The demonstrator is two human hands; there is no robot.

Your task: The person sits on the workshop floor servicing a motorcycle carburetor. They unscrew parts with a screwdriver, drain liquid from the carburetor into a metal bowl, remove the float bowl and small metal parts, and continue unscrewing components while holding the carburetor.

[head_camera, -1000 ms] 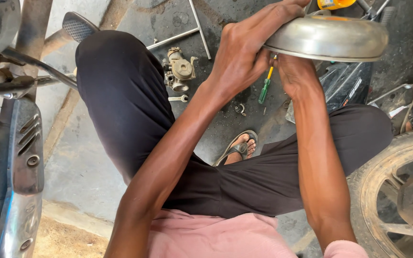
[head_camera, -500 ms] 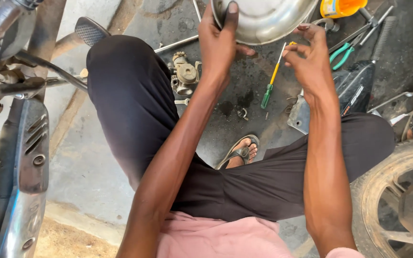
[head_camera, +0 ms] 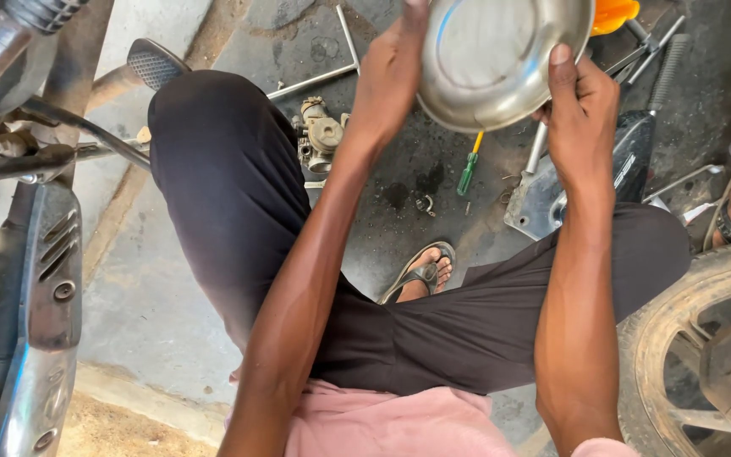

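Tilted further since the earlier frame, steel bowl [head_camera: 501, 59] now faces the camera; left hand [head_camera: 391, 76] and right hand [head_camera: 581, 106] grasp its rim, inspecting above the floor [head_camera: 154, 288].

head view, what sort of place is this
Most likely a motorcycle repair spot on a stained concrete floor: a spoked wheel, an exhaust muffler, and a carburettor and green screwdriver lying loose.

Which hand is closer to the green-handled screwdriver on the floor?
Right. The right hand grips the steel bowl just right of the green-handled screwdriver; the left hand holds the bowl's far-left rim, further off.
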